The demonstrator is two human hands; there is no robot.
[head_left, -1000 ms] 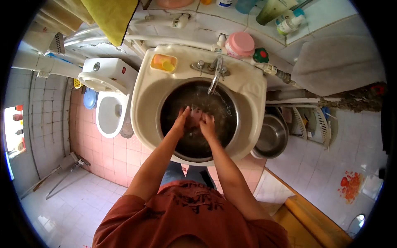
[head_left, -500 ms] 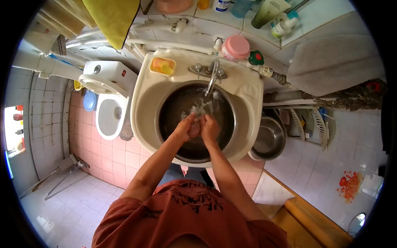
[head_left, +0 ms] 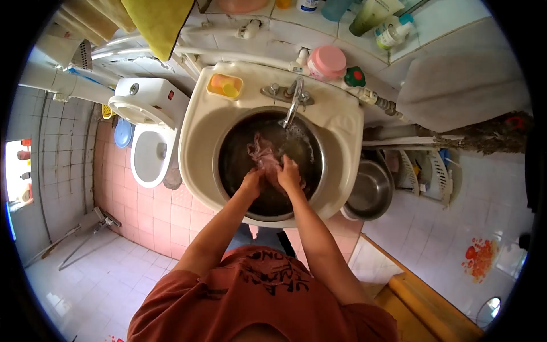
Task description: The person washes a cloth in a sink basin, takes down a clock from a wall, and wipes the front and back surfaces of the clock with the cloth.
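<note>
A wet pink cloth (head_left: 264,153) lies in the dark water of a round metal basin (head_left: 216,162), which sits inside the cream sink (head_left: 196,145). My left hand (head_left: 252,182) is closed on the cloth's near left part. On its right side, my right hand (head_left: 289,172) grips it too. The cloth spreads out beyond both hands, toward the faucet (head_left: 294,102). Water bubbles below the spout. Part of the cloth and some fingertips are hidden by the water and the hands.
A soap dish (head_left: 225,86) with yellow and orange items is on the sink's back left corner. Behind the sink stands a pink jar (head_left: 327,61) by a green valve knob (head_left: 355,76). Another metal basin (head_left: 369,189) is at the right, a toilet (head_left: 151,154) at the left.
The pink cloth, bunched between my hands before, now spreads forward in the water. My hands have moved slightly apart and a little nearer my body.
</note>
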